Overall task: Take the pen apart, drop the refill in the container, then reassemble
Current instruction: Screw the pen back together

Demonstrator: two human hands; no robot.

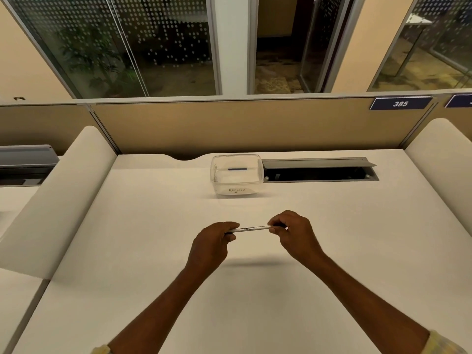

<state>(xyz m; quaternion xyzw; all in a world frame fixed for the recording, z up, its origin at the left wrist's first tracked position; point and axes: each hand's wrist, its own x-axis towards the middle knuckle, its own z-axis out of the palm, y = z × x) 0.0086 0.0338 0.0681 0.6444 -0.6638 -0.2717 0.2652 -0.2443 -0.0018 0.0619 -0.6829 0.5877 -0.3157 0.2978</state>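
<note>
A white pen (pixel 252 228) with dark print on its barrel is held level above the middle of the desk. My left hand (pixel 213 245) pinches its left end and my right hand (pixel 293 235) pinches its right end. Both ends are hidden under my fingers. Beyond the hands, a clear plastic container (pixel 259 172) labelled "Recycle" stands near the back of the desk. A thin blue refill (pixel 237 169) lies inside it.
The white desk (pixel 153 251) has raised white dividers on the left (pixel 63 200) and right (pixel 444 154). An open cable tray (pixel 319 172) sits right of the container. A tan partition (pixel 229 123) closes the back.
</note>
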